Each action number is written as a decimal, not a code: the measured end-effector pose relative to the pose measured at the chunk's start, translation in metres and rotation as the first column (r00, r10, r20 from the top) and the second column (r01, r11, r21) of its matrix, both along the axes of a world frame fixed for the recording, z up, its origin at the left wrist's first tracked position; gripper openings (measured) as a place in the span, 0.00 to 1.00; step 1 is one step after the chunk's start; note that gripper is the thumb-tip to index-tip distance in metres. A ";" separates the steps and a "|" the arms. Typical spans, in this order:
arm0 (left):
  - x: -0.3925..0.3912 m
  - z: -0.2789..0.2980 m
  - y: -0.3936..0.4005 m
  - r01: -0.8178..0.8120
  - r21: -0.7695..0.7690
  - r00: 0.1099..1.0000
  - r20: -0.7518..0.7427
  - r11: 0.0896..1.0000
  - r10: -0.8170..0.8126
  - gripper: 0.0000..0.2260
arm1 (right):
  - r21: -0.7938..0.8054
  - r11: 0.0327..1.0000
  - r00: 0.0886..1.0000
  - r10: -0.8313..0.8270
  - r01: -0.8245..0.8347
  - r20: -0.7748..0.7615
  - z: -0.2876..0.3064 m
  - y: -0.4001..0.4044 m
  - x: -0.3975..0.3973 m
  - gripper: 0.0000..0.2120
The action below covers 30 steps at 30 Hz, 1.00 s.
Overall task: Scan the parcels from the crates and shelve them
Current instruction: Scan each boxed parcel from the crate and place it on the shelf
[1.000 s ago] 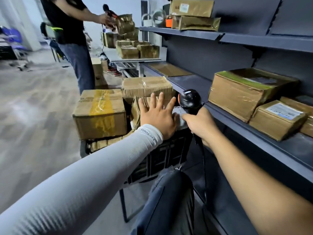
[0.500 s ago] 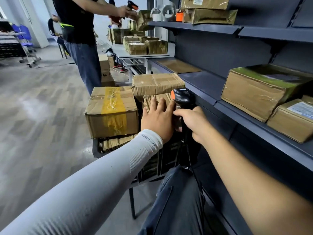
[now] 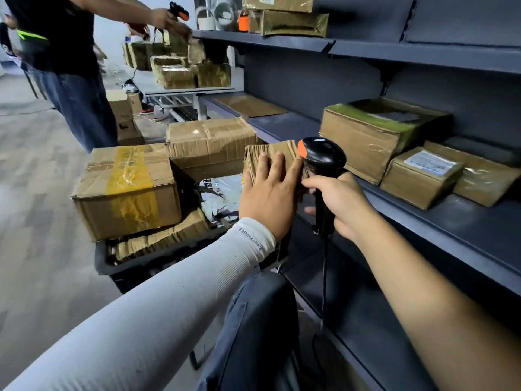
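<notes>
Risk lies in the small parcel (image 3: 270, 158), propped on edge over the crate (image 3: 158, 256): left hand (image 3: 269, 197) only presses flat fingers against it, so it could topple. Right hand (image 3: 338, 204) grips the scanner (image 3: 321, 156), perhaps too close to read a label.

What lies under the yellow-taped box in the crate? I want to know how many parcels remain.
Under the yellow-taped box sit flattened-looking brown cardboard parcels inside the dark crate. Beside them shows a white plastic mailer. The box covers the rest, so no count is possible.
</notes>
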<state>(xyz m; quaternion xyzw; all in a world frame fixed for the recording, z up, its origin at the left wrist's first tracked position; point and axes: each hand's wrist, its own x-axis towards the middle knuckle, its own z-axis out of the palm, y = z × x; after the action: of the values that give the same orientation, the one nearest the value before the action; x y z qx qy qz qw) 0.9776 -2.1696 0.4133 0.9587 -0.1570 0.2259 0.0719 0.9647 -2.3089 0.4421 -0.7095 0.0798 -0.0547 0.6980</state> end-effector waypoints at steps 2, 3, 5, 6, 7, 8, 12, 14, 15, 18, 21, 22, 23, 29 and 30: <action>-0.006 -0.009 -0.024 0.059 -0.010 0.998 0.007 0.998 -0.059 0.28 | 0.008 0.998 0.998 -0.060 0.060 0.001 -0.007 -0.026 -0.011 0.06; -0.011 -0.013 -0.035 0.088 -0.012 0.996 0.001 0.996 -0.088 0.28 | 0.009 0.996 0.996 -0.090 0.090 -0.001 -0.012 -0.037 -0.017 0.06; -0.018 -0.026 -0.055 0.126 -0.020 0.991 -0.037 0.992 -0.127 0.29 | 0.022 0.992 0.992 -0.127 0.127 -0.010 -0.025 -0.058 -0.029 0.08; -0.021 -0.036 -0.064 0.137 -0.036 0.989 -0.055 0.990 -0.139 0.29 | 0.018 0.990 0.990 -0.140 0.141 -0.025 -0.033 -0.066 -0.035 0.08; -0.026 -0.047 -0.072 0.146 -0.047 0.987 -0.054 0.988 -0.148 0.29 | 0.008 0.988 0.987 -0.155 0.156 -0.047 -0.042 -0.073 -0.040 0.08; -0.031 -0.058 -0.080 0.155 -0.050 0.987 -0.038 0.987 -0.157 0.29 | 0.002 0.984 0.981 -0.179 0.180 -0.071 -0.052 -0.079 -0.046 0.09; -0.043 -0.094 -0.101 0.207 -0.068 0.978 0.007 0.976 -0.207 0.27 | 0.005 0.973 0.966 -0.230 0.232 -0.121 -0.086 -0.097 -0.063 0.11; -0.046 -0.107 -0.109 0.224 -0.069 0.975 0.011 0.972 -0.224 0.28 | 0.027 0.968 0.960 -0.243 0.249 -0.139 -0.097 -0.103 -0.073 0.10; -0.047 -0.113 -0.113 0.229 -0.072 0.973 0.008 0.971 -0.229 0.28 | 0.035 0.966 0.956 -0.249 0.257 -0.152 -0.103 -0.107 -0.077 0.09; -0.050 -0.141 -0.123 0.253 -0.066 0.967 -0.001 0.965 -0.254 0.27 | 0.049 0.965 0.954 -0.247 0.259 -0.171 -0.123 -0.115 -0.087 0.10; -0.057 -0.174 -0.130 0.277 -0.067 0.960 -0.026 0.958 -0.279 0.28 | 0.066 0.956 0.940 -0.267 0.287 -0.213 -0.144 -0.121 -0.098 0.11; -0.060 -0.183 -0.132 0.286 -0.071 0.957 -0.033 0.956 -0.288 0.28 | 0.069 0.952 0.934 -0.276 0.298 -0.226 -0.152 -0.123 -0.102 0.11; -0.062 -0.193 -0.135 0.297 -0.076 0.953 -0.035 0.952 -0.301 0.27 | 0.077 0.946 0.927 -0.288 0.314 -0.241 -0.160 -0.125 -0.106 0.11; -0.080 -0.237 -0.141 0.353 -0.136 0.921 -0.120 0.925 -0.370 0.27 | 0.170 0.902 0.872 -0.314 0.398 -0.376 -0.206 -0.126 -0.122 0.12; -0.081 -0.241 -0.142 0.359 -0.154 0.916 -0.132 0.920 -0.379 0.28 | 0.170 0.897 0.865 -0.320 0.408 -0.386 -0.210 -0.126 -0.124 0.11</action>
<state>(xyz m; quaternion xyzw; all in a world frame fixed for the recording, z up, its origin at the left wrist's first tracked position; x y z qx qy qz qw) 0.8963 -2.3113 0.1723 0.9202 -0.3144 0.1403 0.1864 0.8410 -2.4346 0.2326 -0.5875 0.3414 -0.0499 0.7320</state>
